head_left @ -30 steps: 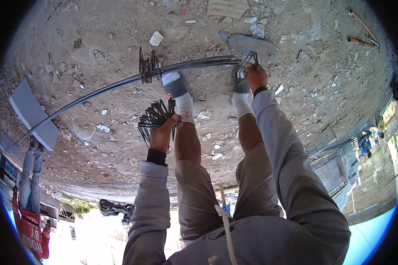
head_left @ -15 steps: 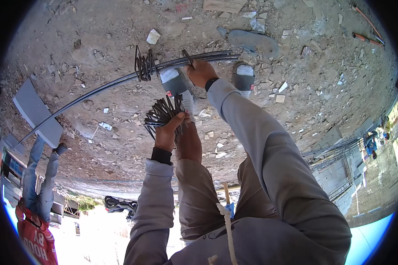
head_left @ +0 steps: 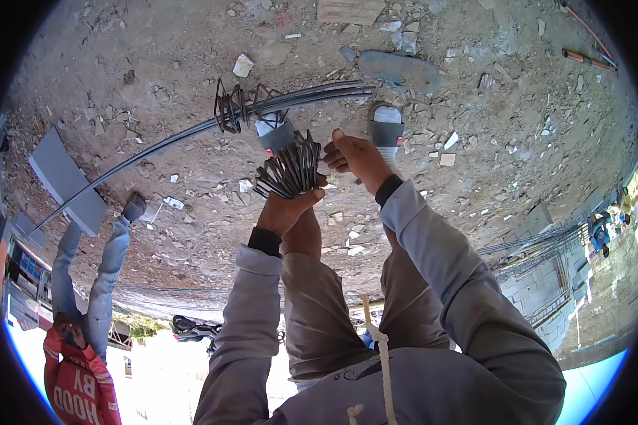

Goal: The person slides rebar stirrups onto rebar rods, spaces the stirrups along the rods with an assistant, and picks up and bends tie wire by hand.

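Note:
A bundle of dark bent steel stirrups (head_left: 290, 166) is gripped in my left hand (head_left: 285, 211), the thumb pressed across it. My right hand (head_left: 361, 161) is just right of the bundle, fingers loosely curled and apart, with nothing visible in it. Beyond the hands, long steel bars (head_left: 170, 139) lie across the ground near my feet. Several stirrups (head_left: 230, 108) hang bunched around the bars, and another loose stirrup (head_left: 268, 99) sits just right of them, by my sandalled foot (head_left: 273, 129).
Broken tile pieces and rubble litter the dirt ground. A grey board (head_left: 67, 180) lies under the bars' far left end. Near it stands a person in a red top (head_left: 81, 386). A flat sandal-shaped piece (head_left: 400, 69) lies beyond my feet, and an orange pole (head_left: 587, 59) at upper right.
My right hand has let go of a stirrup at the bars and come back beside the bundle. That stirrup now sits farther left on the bars. The left hand has lifted and tilted the bundle rightward.

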A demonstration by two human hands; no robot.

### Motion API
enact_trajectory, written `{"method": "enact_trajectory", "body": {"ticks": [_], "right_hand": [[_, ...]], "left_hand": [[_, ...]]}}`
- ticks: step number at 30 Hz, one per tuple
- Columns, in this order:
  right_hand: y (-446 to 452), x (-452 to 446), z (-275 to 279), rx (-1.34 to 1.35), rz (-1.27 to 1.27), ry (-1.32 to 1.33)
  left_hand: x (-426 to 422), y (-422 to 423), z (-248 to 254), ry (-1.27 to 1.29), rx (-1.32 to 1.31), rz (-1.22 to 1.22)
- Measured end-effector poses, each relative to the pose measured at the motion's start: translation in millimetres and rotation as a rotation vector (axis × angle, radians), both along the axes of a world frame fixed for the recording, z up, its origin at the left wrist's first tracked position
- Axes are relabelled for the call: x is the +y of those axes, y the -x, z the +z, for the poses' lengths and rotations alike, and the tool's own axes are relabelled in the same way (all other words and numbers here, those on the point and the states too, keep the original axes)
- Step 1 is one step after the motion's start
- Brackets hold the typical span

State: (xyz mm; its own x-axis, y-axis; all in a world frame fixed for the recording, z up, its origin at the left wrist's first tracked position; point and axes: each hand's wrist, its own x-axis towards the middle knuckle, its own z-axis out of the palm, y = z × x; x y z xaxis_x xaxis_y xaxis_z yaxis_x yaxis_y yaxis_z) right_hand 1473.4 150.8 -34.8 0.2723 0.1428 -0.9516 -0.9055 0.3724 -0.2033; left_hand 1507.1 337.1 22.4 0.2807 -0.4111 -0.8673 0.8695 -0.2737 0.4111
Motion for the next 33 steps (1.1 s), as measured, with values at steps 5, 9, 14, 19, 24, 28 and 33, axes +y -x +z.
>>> {"method": "enact_trajectory", "body": {"ticks": [5,9,14,19,24,28,33], "right_hand": [[11.5,-34.9,31.5,-0.067,-0.146,0.098],[18.7,-77.5,43.7,-0.013,-0.403,0.287],[27.4,-138.5,-1.4,0.055,-0.311,0.515],[17.5,-153.4,-65.2,0.021,-0.238,0.526],[-7.4,-118.1,-79.6,0.065,-0.13,0.497],[-21.4,-97.2,-83.3,0.025,-0.067,0.606],[-30.4,-99.6,-76.6,0.017,-0.021,0.8]], "left_hand": [[-69.0,-6.4,-18.0,0.178,-0.223,-0.427],[-136.8,-5.1,-49.4,0.315,-0.335,-0.685],[-207.5,-1.3,-106.0,0.371,-0.186,-0.61],[-220.0,-3.4,-170.1,0.312,-0.004,-0.468],[-179.5,-26.9,-168.7,0.362,0.056,-0.173],[-163.9,-40.9,-175.9,0.281,0.003,-0.301],[-176.0,-60.8,-167.0,0.287,-0.007,-0.448]]}}
